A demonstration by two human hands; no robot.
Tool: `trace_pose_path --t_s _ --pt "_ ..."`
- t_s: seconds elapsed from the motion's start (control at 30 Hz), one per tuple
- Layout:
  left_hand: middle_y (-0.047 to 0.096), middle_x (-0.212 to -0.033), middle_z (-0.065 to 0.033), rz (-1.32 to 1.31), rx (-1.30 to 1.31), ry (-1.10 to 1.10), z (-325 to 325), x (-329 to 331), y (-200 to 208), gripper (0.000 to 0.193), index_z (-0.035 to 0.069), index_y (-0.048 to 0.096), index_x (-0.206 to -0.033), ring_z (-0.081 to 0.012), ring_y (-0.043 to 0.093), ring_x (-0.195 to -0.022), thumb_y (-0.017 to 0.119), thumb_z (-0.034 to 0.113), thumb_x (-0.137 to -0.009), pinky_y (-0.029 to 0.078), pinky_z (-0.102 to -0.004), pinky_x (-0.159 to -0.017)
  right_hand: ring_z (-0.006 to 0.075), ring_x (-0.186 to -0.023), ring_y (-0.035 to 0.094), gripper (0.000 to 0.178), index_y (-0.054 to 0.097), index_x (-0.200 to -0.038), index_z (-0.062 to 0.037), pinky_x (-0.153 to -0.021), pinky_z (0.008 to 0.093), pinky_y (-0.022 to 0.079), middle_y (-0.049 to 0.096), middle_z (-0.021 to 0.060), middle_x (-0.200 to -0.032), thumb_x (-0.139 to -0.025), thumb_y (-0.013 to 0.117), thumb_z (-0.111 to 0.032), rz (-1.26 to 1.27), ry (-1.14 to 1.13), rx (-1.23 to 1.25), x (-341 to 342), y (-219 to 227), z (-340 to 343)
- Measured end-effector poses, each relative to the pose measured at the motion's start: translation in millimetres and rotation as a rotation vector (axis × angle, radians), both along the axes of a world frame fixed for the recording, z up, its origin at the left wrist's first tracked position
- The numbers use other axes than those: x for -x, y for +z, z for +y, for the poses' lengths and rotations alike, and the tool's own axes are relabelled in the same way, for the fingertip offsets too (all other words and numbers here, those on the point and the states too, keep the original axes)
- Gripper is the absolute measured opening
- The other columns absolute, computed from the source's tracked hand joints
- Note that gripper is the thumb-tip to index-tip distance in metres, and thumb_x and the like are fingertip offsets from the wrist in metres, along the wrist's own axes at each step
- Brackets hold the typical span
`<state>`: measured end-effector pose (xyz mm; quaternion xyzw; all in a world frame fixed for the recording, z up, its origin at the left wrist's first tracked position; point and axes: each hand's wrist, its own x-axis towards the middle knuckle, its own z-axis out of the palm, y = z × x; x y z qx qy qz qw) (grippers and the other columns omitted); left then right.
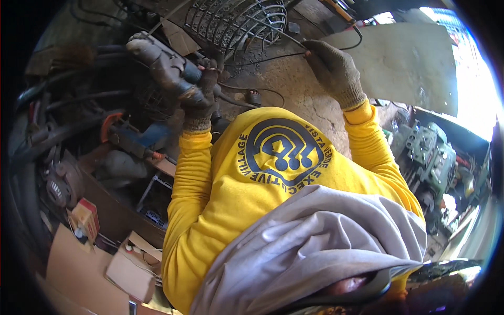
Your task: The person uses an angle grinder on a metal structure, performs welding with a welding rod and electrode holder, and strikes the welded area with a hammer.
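My left hand (199, 100), in a dark worn glove, is closed around a grey hand-held power tool (157, 58) and holds it up at the upper left. My right hand (333, 71), in a knitted grey-brown glove, pinches a thin dark rod (278, 55) that runs left toward a round wire cage (239, 21) at the top. The tool's front end sits just left of the cage. Both arms wear yellow sleeves, and my yellow shirt with a dark round emblem fills the middle. Grey cloth covers my lap.
A flat grey metal sheet (409, 63) lies at the upper right on the concrete floor (294, 94). A greenish engine-like machine (428, 157) stands at the right. Dark hoses (68, 100), cardboard boxes (131, 268) and a small red and tan box (86, 215) crowd the left.
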<state>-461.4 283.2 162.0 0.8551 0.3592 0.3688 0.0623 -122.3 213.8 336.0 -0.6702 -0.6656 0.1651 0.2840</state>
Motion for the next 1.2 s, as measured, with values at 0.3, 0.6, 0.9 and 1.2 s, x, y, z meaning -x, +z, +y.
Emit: trace_pose_path --t_s 0.3,0.6,0.9,1.2 --pt "0.061 -0.101 -0.0074 -0.392 0.521 -0.110 25.9 -73.9 -4.9 0.031 0.005 0.057 -0.114 -0.0233 0.061 -0.091 0.074 0.016 -0.091 0.051 -0.0367 -0.082 0.0307 -0.083 0.073 0.025 0.074 -0.116 -0.0195 -0.072 0.0400 0.060 0.075 0.0107 -0.094 -0.097 0.060 -0.029 -0.490 0.052 -0.032 5.0 31.9 26.8" --pt "0.066 -0.106 -0.0095 -0.367 0.287 0.038 21.6 -100.0 6.5 0.045 0.005 0.061 -0.119 -0.0265 0.065 -0.095 0.082 0.021 -0.083 0.053 -0.0370 -0.086 0.0293 -0.078 0.073 0.027 0.073 -0.120 -0.0209 -0.066 0.0383 0.060 0.075 0.0099 -0.092 -0.100 0.055 -0.026 -0.537 0.138 -0.010 -11.7 22.6 44.4" --pt "0.066 -0.106 -0.0088 -0.490 0.490 0.156 5.8 -84.0 -20.3 0.041 0.004 0.063 -0.120 -0.0244 0.067 -0.093 0.077 0.022 -0.086 0.054 -0.0364 -0.082 0.0300 -0.068 0.072 0.032 0.070 -0.127 -0.0205 -0.056 0.0399 0.058 0.073 0.0125 -0.082 -0.098 0.056 -0.023 -0.487 0.313 0.014 3.2 23.9 61.6" --pt "0.064 -0.096 -0.0056 -0.355 0.393 0.304 -13.9 -75.4 -28.1 0.035 0.004 0.064 -0.117 -0.0219 0.065 -0.081 0.071 0.025 -0.091 0.054 -0.0355 -0.070 0.0259 -0.060 0.070 0.035 0.067 -0.130 -0.0203 -0.050 0.0364 0.054 0.071 0.0096 -0.074 -0.096 0.057 -0.022 -0.540 0.390 -0.079 21.4 26.7 58.2"
